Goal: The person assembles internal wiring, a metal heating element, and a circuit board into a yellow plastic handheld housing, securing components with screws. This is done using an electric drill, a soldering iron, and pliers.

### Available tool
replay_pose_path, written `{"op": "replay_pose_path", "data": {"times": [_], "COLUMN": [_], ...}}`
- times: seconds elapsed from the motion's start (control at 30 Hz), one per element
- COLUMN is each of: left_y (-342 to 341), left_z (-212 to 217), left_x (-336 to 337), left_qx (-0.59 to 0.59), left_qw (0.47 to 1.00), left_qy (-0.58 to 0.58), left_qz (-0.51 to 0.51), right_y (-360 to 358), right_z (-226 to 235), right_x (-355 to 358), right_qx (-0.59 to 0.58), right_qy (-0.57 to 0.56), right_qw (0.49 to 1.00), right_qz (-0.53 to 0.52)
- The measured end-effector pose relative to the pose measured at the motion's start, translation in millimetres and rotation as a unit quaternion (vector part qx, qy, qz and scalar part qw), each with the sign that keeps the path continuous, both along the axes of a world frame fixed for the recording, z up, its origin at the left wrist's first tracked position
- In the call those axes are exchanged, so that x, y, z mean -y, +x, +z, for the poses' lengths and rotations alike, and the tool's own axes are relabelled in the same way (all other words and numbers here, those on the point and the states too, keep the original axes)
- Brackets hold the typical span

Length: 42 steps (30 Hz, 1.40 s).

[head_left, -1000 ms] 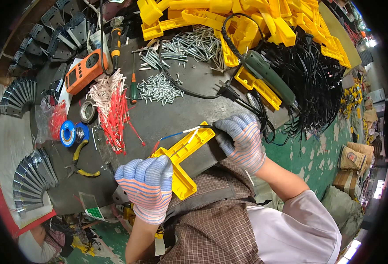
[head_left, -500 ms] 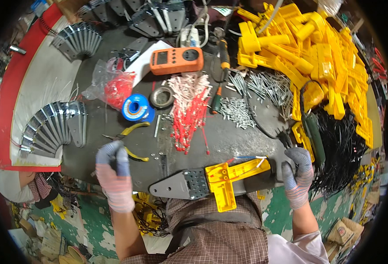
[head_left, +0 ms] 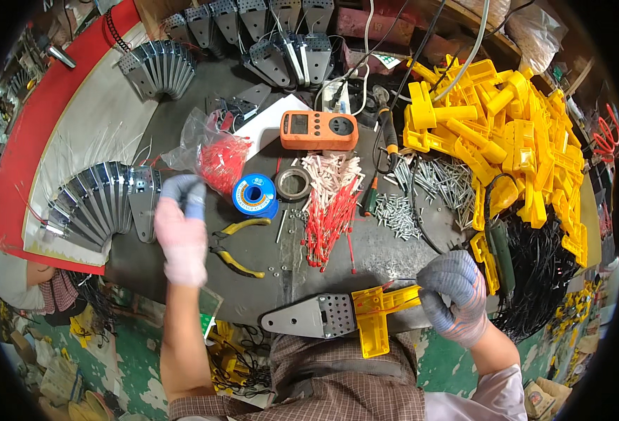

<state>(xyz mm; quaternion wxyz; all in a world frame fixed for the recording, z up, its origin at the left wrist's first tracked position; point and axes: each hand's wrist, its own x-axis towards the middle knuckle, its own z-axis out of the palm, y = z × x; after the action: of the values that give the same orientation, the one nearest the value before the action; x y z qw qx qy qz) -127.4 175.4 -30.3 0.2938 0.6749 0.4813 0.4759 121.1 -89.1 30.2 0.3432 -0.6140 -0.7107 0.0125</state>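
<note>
Near my lap, at the bench's front edge, lies a grey tapered metal plate with a perforated end joined to a yellow plastic handle half. Thin wires run along the handle. My right hand, gloved, is closed at the handle's right end, its fingertips pinching where the wires end. My left hand, also gloved, hovers over the left of the bench beside a fanned row of grey metal plates. Its fingers are loosely bent, a little blurred, with nothing visible in them. Yellow-handled pliers lie just right of it.
Mid-bench hold a blue solder spool, a tape roll, red-and-white parts, an orange meter and screws. At right are piled yellow handle shells, a green-handled tool on a cord and black cables.
My right hand has moved left onto the handle's end and closed at the wires. My left hand has moved farther out and left, toward the fanned plates. The whole view has shifted.
</note>
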Motion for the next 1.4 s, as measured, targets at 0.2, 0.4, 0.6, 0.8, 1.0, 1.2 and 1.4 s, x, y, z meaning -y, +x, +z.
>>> {"op": "replay_pose_path", "data": {"times": [0.2, 0.4, 0.6, 0.8, 1.0, 1.2, 1.4], "left_y": [24, 25, 25, 11, 25, 46, 45], "left_z": [17, 28, 21, 28, 14, -6, -15], "left_x": [113, 132, 140, 141, 156, 175, 200], "left_qx": [-0.073, -0.132, -0.121, -0.148, -0.195, -0.146, -0.126], "left_qw": [0.94, 0.91, 0.914, 0.938, 0.946, 0.957, 0.968], "left_qy": [0.23, 0.303, 0.291, 0.18, 0.164, 0.149, 0.135], "left_qz": [-0.24, -0.249, -0.256, -0.257, -0.199, -0.203, -0.172], "right_y": [-39, -24, -31, 23, 88, 119, 49], "right_z": [23, 26, 15, -2, -35, -63, 17], "right_x": [-38, -24, -36, -52, -140, -160, -13], "right_qx": [-0.06, -0.244, -0.509, 0.068, 0.077, -0.034, -0.139], "right_qy": [-0.079, -0.255, -0.441, -0.152, -0.082, 0.031, 0.106], "right_qw": [0.995, 0.931, 0.73, 0.985, 0.968, 0.989, 0.978], "right_qz": [0.008, 0.096, 0.115, 0.05, -0.222, -0.144, -0.109]}}
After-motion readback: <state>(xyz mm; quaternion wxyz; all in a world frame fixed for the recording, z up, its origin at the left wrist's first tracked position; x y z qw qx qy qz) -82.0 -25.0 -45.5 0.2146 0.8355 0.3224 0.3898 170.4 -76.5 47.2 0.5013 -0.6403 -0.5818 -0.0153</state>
